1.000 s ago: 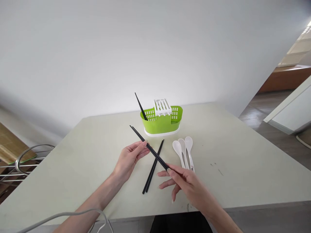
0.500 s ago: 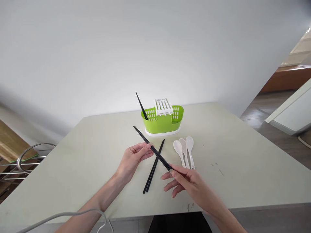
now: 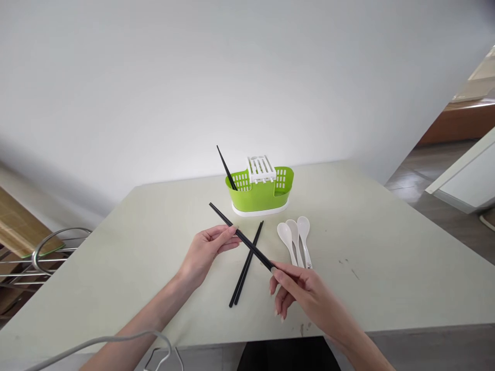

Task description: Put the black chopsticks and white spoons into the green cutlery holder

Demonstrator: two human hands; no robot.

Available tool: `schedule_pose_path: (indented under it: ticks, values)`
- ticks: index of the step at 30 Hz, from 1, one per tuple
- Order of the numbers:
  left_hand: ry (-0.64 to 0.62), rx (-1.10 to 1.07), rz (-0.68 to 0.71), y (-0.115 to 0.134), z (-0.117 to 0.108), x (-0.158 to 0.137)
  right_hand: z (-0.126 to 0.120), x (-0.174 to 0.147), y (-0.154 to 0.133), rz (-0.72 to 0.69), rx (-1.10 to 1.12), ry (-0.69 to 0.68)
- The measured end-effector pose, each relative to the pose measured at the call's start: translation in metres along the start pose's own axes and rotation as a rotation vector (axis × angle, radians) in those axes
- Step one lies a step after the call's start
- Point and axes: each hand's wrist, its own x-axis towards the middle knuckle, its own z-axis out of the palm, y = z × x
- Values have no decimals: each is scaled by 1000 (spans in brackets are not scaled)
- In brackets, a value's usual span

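Note:
Between my two hands I hold a pair of black chopsticks (image 3: 253, 248) slantwise above the table. My left hand (image 3: 211, 251) pinches them near the middle, while my right hand (image 3: 299, 289) grips their lower right end between thumb and forefinger. Beneath lies a second pair of black chopsticks (image 3: 242, 283) on the tabletop, crossed by the held pair. To the right are three white spoons (image 3: 285, 236) side by side, their handle ends partly behind my right hand. Farther back stands a green utensil basket (image 3: 261, 198), with black chopsticks (image 3: 226, 167) leaning in its left compartment.
A white slotted rack (image 3: 262, 169) sits over the basket's middle. The pale table (image 3: 154, 221) meets a white wall behind. At the left stands a metal wire rack (image 3: 40, 257) with a wooden board (image 3: 23, 221). A grey cable (image 3: 112, 339) crosses near my left forearm.
The held chopsticks have shifted slightly to the left at their far end along with my left hand. My right hand's lower fingers have curled in more. The view has moved a little.

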Motion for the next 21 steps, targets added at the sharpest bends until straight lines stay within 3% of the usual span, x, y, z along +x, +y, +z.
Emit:
schedule_pose_path:
  ticks: [6,10,12,18,21]
  values:
    - [67,31,66,8,-6,3,-4,-6,-1,-27,-42,2]
    - [213,48,188,32,-17,15,-32,-13,1,-66,-88,75]
    - [281,60,281,53,-29,26,-56,-16,6,-96,-111,157]
    - [479,28,542,112,-71,78,-130,-25,35,-125,-272,664]
    - [524,58,565,124,-79,104,-142,-28,45,-157,-270,729]
